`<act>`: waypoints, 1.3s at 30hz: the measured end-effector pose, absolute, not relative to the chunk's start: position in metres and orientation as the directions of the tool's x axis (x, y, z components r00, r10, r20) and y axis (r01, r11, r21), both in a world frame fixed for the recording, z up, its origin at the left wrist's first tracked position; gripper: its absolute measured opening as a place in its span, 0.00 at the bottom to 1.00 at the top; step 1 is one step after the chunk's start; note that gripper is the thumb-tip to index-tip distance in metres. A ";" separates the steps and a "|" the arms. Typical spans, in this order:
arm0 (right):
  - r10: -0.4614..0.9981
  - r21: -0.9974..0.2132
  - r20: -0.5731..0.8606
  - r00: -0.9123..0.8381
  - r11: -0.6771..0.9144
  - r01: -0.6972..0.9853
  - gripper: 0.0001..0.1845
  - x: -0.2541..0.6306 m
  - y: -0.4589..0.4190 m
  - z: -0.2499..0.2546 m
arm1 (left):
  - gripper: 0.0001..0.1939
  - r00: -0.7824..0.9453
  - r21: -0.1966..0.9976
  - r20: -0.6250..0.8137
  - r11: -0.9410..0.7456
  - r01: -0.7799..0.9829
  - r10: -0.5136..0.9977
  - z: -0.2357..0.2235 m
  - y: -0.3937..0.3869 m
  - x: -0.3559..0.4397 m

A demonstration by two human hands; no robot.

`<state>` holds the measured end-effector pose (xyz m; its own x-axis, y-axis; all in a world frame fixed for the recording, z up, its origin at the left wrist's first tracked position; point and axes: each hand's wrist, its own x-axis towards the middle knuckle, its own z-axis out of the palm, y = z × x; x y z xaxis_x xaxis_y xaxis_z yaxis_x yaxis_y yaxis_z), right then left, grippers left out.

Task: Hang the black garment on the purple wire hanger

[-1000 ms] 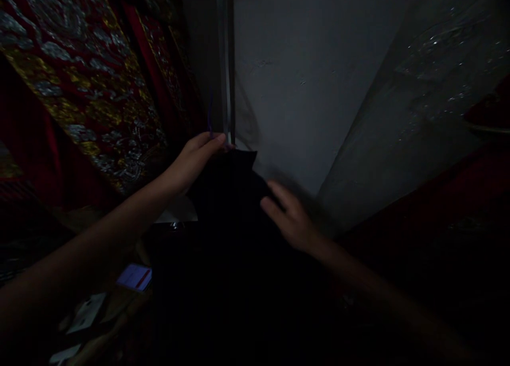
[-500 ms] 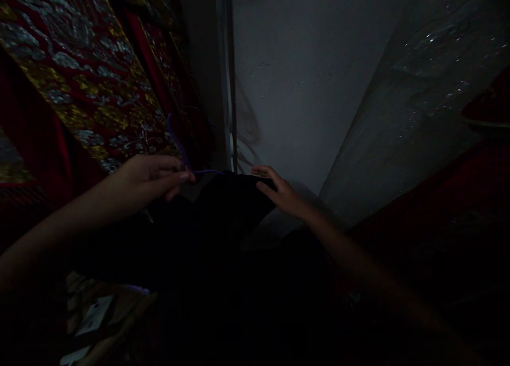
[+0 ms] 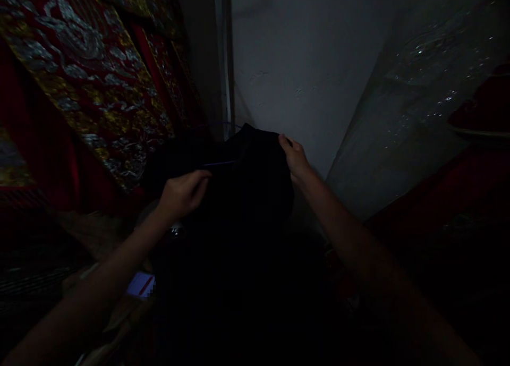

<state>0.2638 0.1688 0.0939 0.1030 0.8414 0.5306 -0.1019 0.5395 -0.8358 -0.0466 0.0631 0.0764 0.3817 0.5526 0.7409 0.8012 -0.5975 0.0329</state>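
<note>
Cloth, black, one piece that can be made out, fills the centre of view; its upper edge peaks just short of 12 o'clock, its lower part lost in the dark. Hands: two, both bare, both at the cloth. Left hand at 9 o'clock, fingertips drawn together in front of the black; too dim to tell whether they pinch cloth, strand or nothing. Right hand at 2 o'clock, clamped on the cloth's edge, thumb on the near face.

Purple strand: two stretches visible, one just above the left fingertips, one at the cloth's peak; cannot tell if they join.

Surroundings: metal strip, one, upright, between 11 and 12. Grey wall at 1. Clear sheeting, glinting, at 2. Red embroidered fabric, silver and gold work, at 10; number of panels unclear. Lit screen, one, at 8, a red bar across it, just beside the left forearm. Red item, one, pale-edged, between 2 and 3; kind unclear.
</note>
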 end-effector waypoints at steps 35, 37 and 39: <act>0.975 -0.957 0.042 -0.220 0.102 0.271 0.19 0.190 -0.016 -0.074 | 0.38 -0.184 0.939 0.343 -0.331 0.097 0.921 -0.101 -0.030 0.071; 0.986 -0.958 0.043 -0.160 0.086 0.275 0.19 0.192 -0.015 -0.076 | 0.35 -0.196 0.946 0.321 -0.322 0.028 0.927 -0.096 -0.031 0.074; 0.990 -0.965 0.054 -0.134 0.087 0.249 0.18 0.194 -0.015 -0.073 | 0.30 -0.192 0.951 0.300 -0.309 -0.016 0.934 -0.089 -0.033 0.075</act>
<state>0.1944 -0.0147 -0.0731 -0.1336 0.9895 0.0543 0.2493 0.0866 -0.9645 0.0755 -0.0327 -0.0894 -0.1918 0.9345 0.2999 -0.0162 -0.3086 0.9511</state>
